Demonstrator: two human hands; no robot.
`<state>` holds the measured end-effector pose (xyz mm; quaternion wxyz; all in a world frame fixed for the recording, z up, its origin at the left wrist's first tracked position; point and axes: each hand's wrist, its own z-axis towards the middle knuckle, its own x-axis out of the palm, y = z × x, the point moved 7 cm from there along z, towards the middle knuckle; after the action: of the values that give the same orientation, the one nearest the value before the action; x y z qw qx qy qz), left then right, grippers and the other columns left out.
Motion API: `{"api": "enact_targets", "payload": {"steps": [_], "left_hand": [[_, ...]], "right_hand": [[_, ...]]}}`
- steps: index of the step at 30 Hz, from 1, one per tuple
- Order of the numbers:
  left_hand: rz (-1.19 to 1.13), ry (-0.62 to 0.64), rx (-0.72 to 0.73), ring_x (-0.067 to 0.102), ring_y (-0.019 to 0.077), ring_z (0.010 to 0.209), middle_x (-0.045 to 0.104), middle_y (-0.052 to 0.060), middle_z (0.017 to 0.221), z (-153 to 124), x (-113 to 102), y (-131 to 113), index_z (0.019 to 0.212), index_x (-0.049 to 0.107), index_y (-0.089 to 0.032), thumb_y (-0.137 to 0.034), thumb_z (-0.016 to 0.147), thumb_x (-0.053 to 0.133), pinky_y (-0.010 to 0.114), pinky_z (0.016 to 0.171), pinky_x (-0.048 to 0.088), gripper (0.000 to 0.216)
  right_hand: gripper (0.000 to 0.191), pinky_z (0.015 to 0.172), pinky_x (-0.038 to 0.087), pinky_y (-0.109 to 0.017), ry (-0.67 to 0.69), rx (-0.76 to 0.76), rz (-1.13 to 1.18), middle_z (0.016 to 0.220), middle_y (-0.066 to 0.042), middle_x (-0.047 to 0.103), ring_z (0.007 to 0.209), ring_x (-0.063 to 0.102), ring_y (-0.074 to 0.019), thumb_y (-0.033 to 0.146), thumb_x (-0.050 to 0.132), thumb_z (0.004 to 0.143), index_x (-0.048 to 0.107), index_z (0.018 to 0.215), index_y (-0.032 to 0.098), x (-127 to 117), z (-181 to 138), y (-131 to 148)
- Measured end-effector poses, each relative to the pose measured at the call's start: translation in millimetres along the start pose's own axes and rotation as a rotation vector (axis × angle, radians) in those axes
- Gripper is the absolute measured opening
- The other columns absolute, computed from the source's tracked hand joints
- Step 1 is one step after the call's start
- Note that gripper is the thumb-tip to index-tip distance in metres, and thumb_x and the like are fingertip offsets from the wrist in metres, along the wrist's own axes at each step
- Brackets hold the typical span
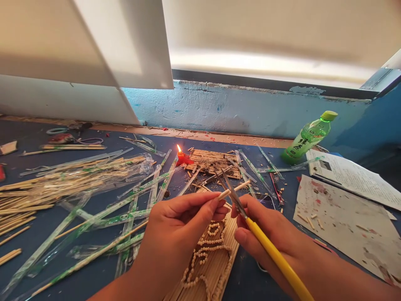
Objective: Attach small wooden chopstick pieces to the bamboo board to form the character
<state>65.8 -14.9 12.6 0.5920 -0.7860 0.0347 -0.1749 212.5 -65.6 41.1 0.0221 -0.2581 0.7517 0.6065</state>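
My left hand (184,221) is closed, pinching a short wooden chopstick (241,186) between thumb and fingertips, its far end pointing up to the right. My right hand (266,225) is wrapped round a pair of scissors (272,251) with a yellow handle. The metal blades are parted and cross the stick just past my left fingertips. Beneath both hands lies a panel of wooden sticks (228,259), bearing curved lines of small cut wooden pieces (200,280). My hands hide part of this panel.
A lit red candle (183,158) burns beside a scorched stick mat (216,161). Loose chopsticks (19,196) and clear wrappers (125,219) cover the left. Rightward are a green drink bottle (308,138), a printed booklet (351,175) and a stained sheet (344,225) with cut bits.
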Motion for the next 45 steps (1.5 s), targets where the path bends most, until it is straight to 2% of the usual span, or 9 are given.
{"api": "enact_targets", "payload": {"steps": [3, 11, 16, 21, 30, 36, 41, 45], "left_hand": [[0.012, -0.009, -0.002, 0.078, 0.0236, 0.081, 0.081, 0.004, 0.082, 0.0, 0.3, -1.5, 0.088, 0.083, -0.024, -0.031, 0.076, 0.083, 0.024, 0.073, 0.063, 0.014], [-0.012, 0.020, -0.014, 0.078, 0.0239, 0.083, 0.081, 0.005, 0.082, 0.1, 3.1, 0.0, 0.089, 0.083, -0.023, -0.032, 0.077, 0.082, 0.025, 0.076, 0.063, 0.014], [-0.064, 0.055, -0.070, 0.077, 0.0211, 0.083, 0.081, 0.008, 0.085, 8.1, 2.7, 6.8, 0.093, 0.081, -0.019, -0.032, 0.081, 0.080, 0.023, 0.077, 0.062, 0.019], [-0.145, 0.107, -0.103, 0.077, 0.0180, 0.081, 0.081, 0.009, 0.086, 12.4, 4.6, 11.4, 0.094, 0.080, -0.017, -0.030, 0.082, 0.080, 0.020, 0.077, 0.061, 0.018], [-0.050, 0.073, -0.098, 0.078, 0.0215, 0.083, 0.081, 0.007, 0.086, 8.5, 2.6, 6.7, 0.093, 0.080, -0.018, -0.033, 0.080, 0.081, 0.023, 0.076, 0.062, 0.019], [0.096, 0.023, 0.037, 0.078, 0.0207, 0.085, 0.082, 0.001, 0.086, 2.0, 1.8, -3.1, 0.091, 0.082, -0.024, -0.029, 0.081, 0.079, 0.020, 0.074, 0.062, 0.011], [0.260, -0.003, 0.216, 0.078, 0.0178, 0.083, 0.082, -0.002, 0.090, -1.2, 1.1, -9.3, 0.092, 0.082, -0.029, -0.025, 0.084, 0.076, 0.018, 0.076, 0.061, 0.010], [0.315, -0.012, 0.262, 0.078, 0.0170, 0.083, 0.081, -0.003, 0.091, -2.5, 0.9, -10.4, 0.093, 0.081, -0.031, -0.024, 0.085, 0.076, 0.018, 0.076, 0.061, 0.012]], "right_hand": [[0.021, 0.058, 0.035, -0.023, 0.001, 0.019, -0.038, 0.079, 0.005, 0.051, 0.065, 0.038, -0.0107, 0.044, 0.047, 0.102, 0.052, 0.099, 0.024, -1.0, -0.3, 0.2], [0.022, 0.059, 0.033, -0.025, 0.000, 0.071, -0.091, 0.076, 0.005, 0.046, 0.066, 0.036, -0.0122, 0.046, 0.056, 0.097, 0.051, 0.096, 0.024, -4.2, -3.0, -6.3], [0.022, 0.064, 0.035, -0.026, -0.045, 0.050, -0.120, 0.078, 0.005, 0.045, 0.069, 0.037, -0.0127, 0.044, 0.056, 0.097, 0.051, 0.096, 0.023, -6.5, -1.1, -9.1], [0.021, 0.062, 0.035, -0.026, -0.050, 0.014, -0.104, 0.079, 0.004, 0.047, 0.068, 0.039, -0.0126, 0.042, 0.047, 0.101, 0.050, 0.094, 0.023, -5.5, 2.3, -8.3], [0.028, 0.058, 0.035, -0.025, -0.001, 0.089, -0.097, 0.078, 0.004, 0.049, 0.066, 0.040, -0.0117, 0.053, 0.049, 0.099, 0.051, 0.102, 0.024, -4.9, 1.1, -7.9], [0.031, 0.067, 0.042, -0.026, 0.026, 0.129, -0.126, 0.091, 0.001, 0.058, 0.079, 0.050, -0.0150, 0.055, 0.043, 0.101, 0.052, 0.105, 0.026, -4.1, -6.1, -2.1], [0.029, 0.072, 0.042, -0.028, 0.025, 0.145, -0.255, 0.086, 0.002, 0.056, 0.077, 0.050, -0.0156, 0.053, 0.041, 0.102, 0.051, 0.106, 0.026, -5.6, -5.4, -5.0], [0.028, 0.066, 0.039, -0.027, -0.001, 0.115, -0.294, 0.078, 0.004, 0.051, 0.069, 0.044, -0.0133, 0.052, 0.044, 0.101, 0.051, 0.097, 0.024, -6.9, -2.0, -7.8]]}}
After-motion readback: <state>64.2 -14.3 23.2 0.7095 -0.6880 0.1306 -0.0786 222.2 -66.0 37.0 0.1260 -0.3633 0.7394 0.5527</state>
